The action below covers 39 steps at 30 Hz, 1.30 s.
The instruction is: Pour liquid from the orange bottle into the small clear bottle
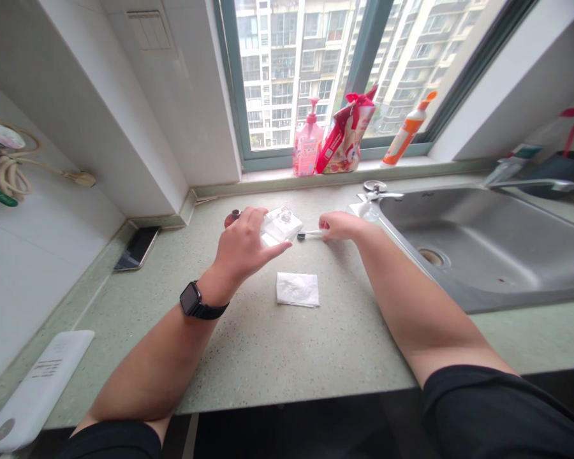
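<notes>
My left hand (242, 245) is around a clear and white square box (282, 226), fingers at its far left side and thumb stretched along the near side. A small glassy knob-like piece sits on the box. Behind my left fingers shows part of a small dark reddish bottle (232, 217). My right hand (337, 226) pinches a thin white handle (314, 233) that ends in a dark round head (301, 236), just right of the box. Closer to me, a folded white tissue (297, 289) lies flat on the counter.
A steel sink (488, 248) with a faucet is at the right. On the windowsill stand a pink pump bottle (308, 143), a red bag (349, 137) and an orange-white bottle (406, 137). A phone (136, 248) and a long white device (41, 389) lie at the left.
</notes>
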Each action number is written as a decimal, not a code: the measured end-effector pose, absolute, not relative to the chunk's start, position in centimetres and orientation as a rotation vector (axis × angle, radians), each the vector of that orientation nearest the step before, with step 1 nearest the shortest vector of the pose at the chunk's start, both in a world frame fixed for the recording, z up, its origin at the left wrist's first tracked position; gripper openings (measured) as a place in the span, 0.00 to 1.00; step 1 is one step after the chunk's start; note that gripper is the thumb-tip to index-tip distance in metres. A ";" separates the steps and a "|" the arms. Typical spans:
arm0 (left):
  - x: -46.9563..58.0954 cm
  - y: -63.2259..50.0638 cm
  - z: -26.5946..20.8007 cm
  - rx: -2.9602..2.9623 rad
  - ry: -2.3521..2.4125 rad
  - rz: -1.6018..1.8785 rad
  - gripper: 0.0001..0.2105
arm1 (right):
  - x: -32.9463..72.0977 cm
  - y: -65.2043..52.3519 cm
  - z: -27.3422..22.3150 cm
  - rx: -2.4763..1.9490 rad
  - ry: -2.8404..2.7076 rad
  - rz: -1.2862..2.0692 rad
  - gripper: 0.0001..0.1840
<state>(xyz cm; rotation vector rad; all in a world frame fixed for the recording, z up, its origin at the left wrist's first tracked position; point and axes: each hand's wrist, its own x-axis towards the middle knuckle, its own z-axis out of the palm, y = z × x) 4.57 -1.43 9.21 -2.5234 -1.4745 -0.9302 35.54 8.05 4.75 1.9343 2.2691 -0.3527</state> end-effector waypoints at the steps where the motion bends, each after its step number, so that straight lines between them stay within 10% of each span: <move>1: 4.6 -1.4 9.2 -2.524 -1.480 -0.924 0.31 | 35.6 8.1 4.7 1.935 2.270 -0.357 0.23; 12: 4.8 -1.5 8.9 -2.544 -1.497 -0.914 0.34 | 36.1 8.3 4.3 1.981 2.301 -0.461 0.32; 31: 4.7 -1.3 9.0 -2.541 -1.420 -1.101 0.33 | 34.4 7.2 6.9 2.085 2.625 -0.911 0.17; 39: 4.6 -1.7 10.1 -2.679 -1.465 -1.287 0.30 | 32.7 4.7 9.5 1.197 2.781 -1.916 0.42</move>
